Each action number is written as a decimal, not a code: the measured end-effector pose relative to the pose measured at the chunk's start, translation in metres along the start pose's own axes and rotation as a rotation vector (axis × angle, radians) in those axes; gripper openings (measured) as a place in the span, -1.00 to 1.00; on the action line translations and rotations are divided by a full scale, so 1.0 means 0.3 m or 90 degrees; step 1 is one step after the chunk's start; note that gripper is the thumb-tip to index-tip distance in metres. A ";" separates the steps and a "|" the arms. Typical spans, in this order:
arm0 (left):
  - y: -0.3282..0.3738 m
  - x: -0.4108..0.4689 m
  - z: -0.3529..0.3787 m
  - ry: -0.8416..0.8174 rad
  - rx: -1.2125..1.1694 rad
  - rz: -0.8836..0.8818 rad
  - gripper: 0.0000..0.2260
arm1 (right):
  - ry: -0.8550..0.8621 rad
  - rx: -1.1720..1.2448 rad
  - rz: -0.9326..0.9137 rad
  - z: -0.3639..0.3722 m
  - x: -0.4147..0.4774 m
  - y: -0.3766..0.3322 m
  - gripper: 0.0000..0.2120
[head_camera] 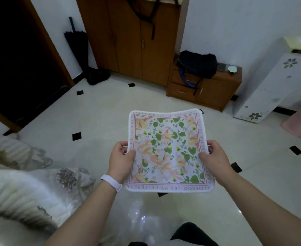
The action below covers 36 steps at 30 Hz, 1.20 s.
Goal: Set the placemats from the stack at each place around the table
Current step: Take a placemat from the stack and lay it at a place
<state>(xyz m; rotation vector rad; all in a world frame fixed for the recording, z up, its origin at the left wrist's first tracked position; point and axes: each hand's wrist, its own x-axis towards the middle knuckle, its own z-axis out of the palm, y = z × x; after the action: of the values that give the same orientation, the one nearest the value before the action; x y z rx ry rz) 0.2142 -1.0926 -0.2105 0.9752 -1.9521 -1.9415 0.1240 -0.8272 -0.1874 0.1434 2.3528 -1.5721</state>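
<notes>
Gripping the floral placemat (167,150) by opposite side edges, the left hand (122,159) and right hand (217,159) hold it flat in the air above the white tiled floor (101,112).

The person's left forearm (85,215) and right forearm (263,201) are bare from the lower edge of the frame up to the wrists. The left hand (121,160) and right hand (215,160), just below the middle of the frame, are bare too. Round the left wrist sits a white wristband (110,181), a narrow, smooth, plain strap with rounded edges; any face or buckle is out of sight. At the bottom centre are black shapes (192,231), clothing or footwear, too cropped to tell which.
</notes>
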 end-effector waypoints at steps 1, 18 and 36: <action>0.009 0.029 0.010 0.006 -0.002 -0.002 -0.84 | -0.007 0.004 -0.005 0.005 0.039 -0.011 -0.73; 0.310 0.499 0.283 0.238 0.002 0.050 -0.83 | -0.254 -0.038 -0.134 0.059 0.939 -0.378 -0.72; 0.274 0.877 -0.190 0.437 -0.141 0.006 -0.83 | -0.452 -0.116 -0.187 0.798 1.219 -0.731 -0.70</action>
<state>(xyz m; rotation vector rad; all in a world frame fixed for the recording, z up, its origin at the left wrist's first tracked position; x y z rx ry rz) 0.0245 -1.3005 -0.2032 1.3310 -1.3220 -1.4866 -0.2303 -1.1642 -0.1897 -0.7095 1.9678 -1.2239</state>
